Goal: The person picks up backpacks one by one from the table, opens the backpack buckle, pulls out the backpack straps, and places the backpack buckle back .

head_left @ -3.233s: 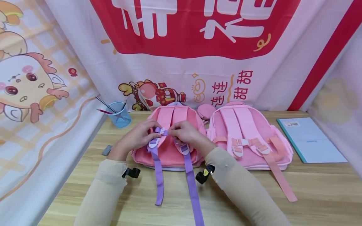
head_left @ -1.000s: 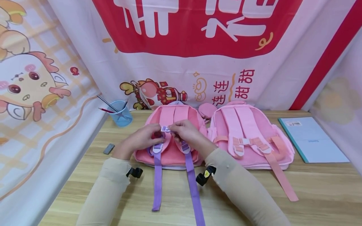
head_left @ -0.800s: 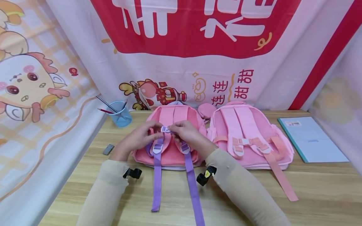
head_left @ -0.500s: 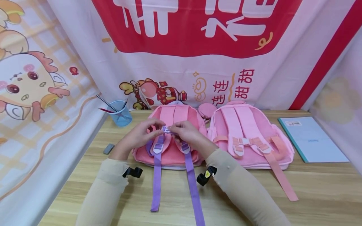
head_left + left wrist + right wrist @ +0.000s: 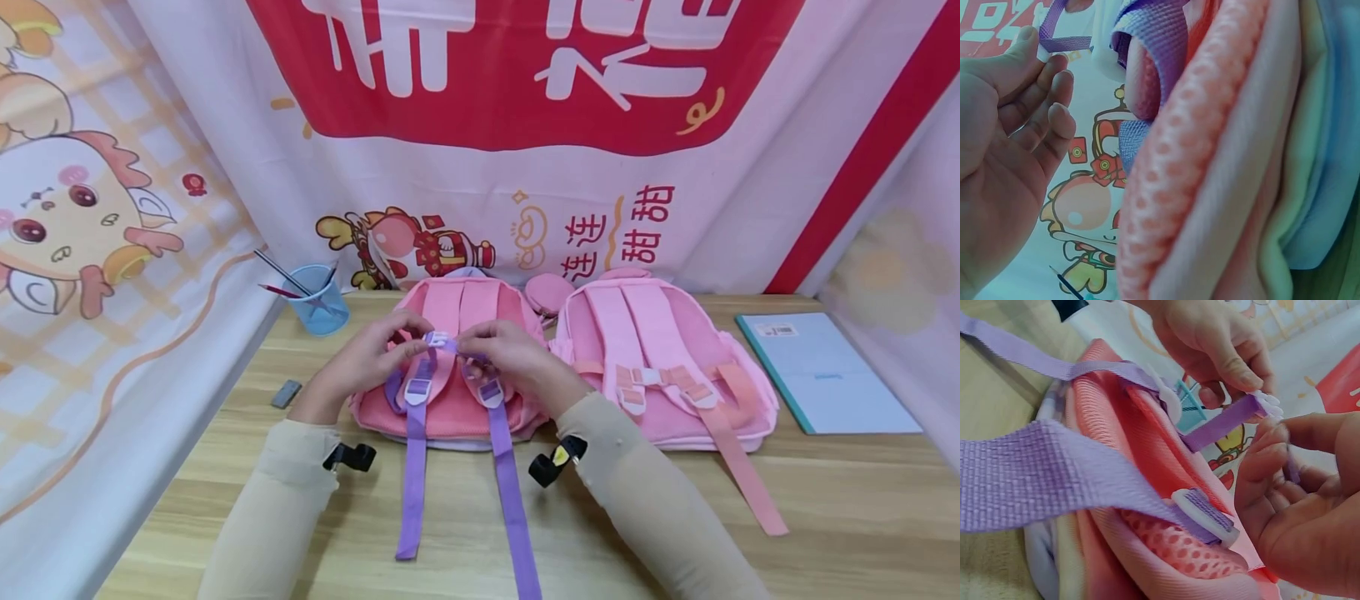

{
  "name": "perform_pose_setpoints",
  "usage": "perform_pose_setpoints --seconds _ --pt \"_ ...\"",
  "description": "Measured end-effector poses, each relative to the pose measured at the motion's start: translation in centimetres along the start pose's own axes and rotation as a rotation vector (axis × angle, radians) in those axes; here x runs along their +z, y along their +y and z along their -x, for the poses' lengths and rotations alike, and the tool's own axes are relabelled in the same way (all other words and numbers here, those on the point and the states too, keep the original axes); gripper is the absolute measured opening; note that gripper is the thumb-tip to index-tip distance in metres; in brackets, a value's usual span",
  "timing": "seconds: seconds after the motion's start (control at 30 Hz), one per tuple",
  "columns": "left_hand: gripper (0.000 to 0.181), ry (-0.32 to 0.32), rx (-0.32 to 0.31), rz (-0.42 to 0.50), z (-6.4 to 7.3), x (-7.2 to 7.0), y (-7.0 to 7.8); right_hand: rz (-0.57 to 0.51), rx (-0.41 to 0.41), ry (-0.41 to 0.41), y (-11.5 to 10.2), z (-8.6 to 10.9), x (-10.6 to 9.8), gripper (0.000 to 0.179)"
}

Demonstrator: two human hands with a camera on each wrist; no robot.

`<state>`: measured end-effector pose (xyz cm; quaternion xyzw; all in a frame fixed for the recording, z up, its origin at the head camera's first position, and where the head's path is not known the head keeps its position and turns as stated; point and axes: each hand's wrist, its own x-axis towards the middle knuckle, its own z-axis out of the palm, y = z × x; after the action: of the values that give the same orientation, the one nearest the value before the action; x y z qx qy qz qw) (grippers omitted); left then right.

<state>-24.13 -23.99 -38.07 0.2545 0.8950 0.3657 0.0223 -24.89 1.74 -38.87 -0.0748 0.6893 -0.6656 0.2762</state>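
Note:
A coral-pink backpack (image 5: 480,425) lies with its shoulder straps facing up. Across those straps a white plastic buckle (image 5: 437,339) on purple webbing is held up between my hands. My left hand (image 5: 375,354) pinches the buckle's left side with thumb and fingertips; in the right wrist view the buckle (image 5: 1267,405) is at its thumb tip. Just right of it, my right hand (image 5: 517,354) pinches the purple chest strap (image 5: 451,344), its other fingers curled. Two purple webbing tails, the left tail (image 5: 412,492) and the right tail (image 5: 513,500), hang onto the table.
Against its right side lies a second pink backpack (image 5: 573,400) with orange webbing. A blue notebook (image 5: 832,375) is at far right. Left stand a blue pen cup (image 5: 321,312) and a small grey block (image 5: 286,393). A round pink pouch (image 5: 548,293) sits between the bags.
My right hand has shifted slightly right from the buckle, and purple strap now shows between it and the buckle. My left hand has turned the buckle a little and stays almost in place.

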Motion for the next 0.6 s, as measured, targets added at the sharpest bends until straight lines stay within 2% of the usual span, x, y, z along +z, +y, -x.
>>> perform_pose_setpoints --seconds 0.23,0.6 --pt "0.021 0.007 -0.013 0.008 0.04 -0.04 -0.03 0.085 -0.034 0.025 -0.03 -0.21 0.21 0.019" --pt "0.022 0.007 -0.014 0.027 0.03 0.01 -0.12 0.001 -0.029 0.004 0.27 -0.86 0.79 0.018"
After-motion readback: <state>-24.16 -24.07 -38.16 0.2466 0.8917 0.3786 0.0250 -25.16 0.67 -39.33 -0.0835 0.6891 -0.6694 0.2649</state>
